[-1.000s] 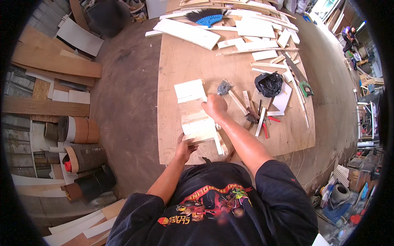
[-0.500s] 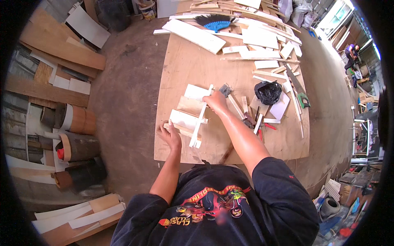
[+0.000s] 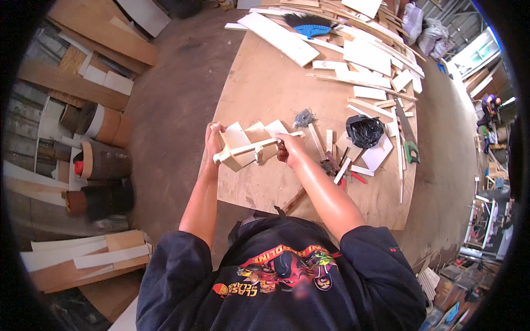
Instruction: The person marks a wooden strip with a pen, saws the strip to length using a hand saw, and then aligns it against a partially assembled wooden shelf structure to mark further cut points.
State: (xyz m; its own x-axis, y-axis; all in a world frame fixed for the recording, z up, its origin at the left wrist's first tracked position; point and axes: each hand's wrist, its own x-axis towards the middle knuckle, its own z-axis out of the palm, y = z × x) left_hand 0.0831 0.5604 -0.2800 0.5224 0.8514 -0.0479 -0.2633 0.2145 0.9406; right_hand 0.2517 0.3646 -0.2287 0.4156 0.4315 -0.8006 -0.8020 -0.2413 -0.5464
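Note:
My left hand [image 3: 212, 144] grips the left end of a small wooden assembly [image 3: 237, 155], made of several pale and white boards on a long strip, which is held tilted over the plywood table [image 3: 259, 83]. My right hand [image 3: 288, 148] grips the strip near its right end, fingers curled round it. Just beyond lie a small grey plastic bag [image 3: 303, 117], short wood battens [image 3: 316, 142] and a black plastic bag [image 3: 361, 129]. Red-handled pliers [image 3: 356, 176] and a dark tool that looks like a hammer [image 3: 330, 165] lie right of my right forearm.
Many offcuts [image 3: 367, 52], a blue brush [image 3: 312, 30] and a green-handled saw [image 3: 411, 151] cover the table's far and right parts. Rolls of sheet material [image 3: 105, 165] and boards [image 3: 88, 254] line the left. A person [image 3: 488, 110] is at the far right.
The assembly has turned from running away from me to lying crosswise, tilted up in my hands. My left hand has moved up and left to its end; my right hand has shifted slightly down.

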